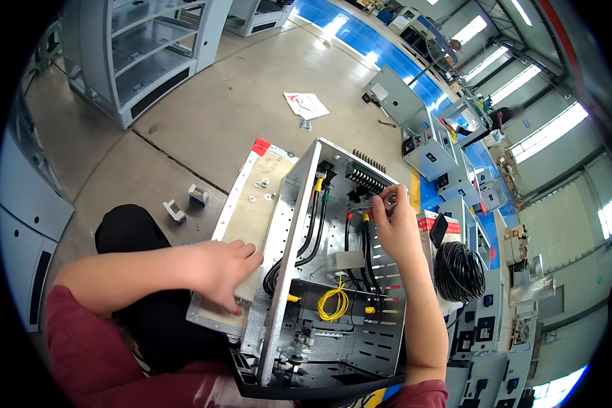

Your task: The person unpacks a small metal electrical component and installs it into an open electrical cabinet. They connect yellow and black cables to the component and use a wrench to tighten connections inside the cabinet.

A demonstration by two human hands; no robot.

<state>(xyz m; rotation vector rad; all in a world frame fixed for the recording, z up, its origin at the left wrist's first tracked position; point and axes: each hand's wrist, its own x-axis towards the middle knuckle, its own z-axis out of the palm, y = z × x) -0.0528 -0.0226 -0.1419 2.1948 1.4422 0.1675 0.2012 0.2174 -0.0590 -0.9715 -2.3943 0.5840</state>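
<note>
Enclosure [333,299], sheet metal, grey, open-topped — sits on the concrete floor [238,102] between the person's knees, its long axis running from the near edge away toward the far right. Inside: black cables [311,234], a yellow wire loop [333,302], a black terminal strip [367,180] at the far end.

Right hand [396,228] — reaches into the far end of the box, fingertips pinched together on a small metal tool [377,202] lying roughly crosswise just near the terminal strip; what the tool engages cannot be made out.

Left hand [224,272] — fingers curled and pressed down on a flat beige panel [255,211] lying just left of the box, parallel to its long side, with a red corner at its far end. Small white washers [260,185] lie loose on the panel's far part.

Surroundings: two small white brackets [185,202] on the floor to the left; a coil of black cable [460,270] at right; a row of similar grey boxes [428,146] stretching away at far right; a paper sheet [306,104] on the floor beyond.
</note>
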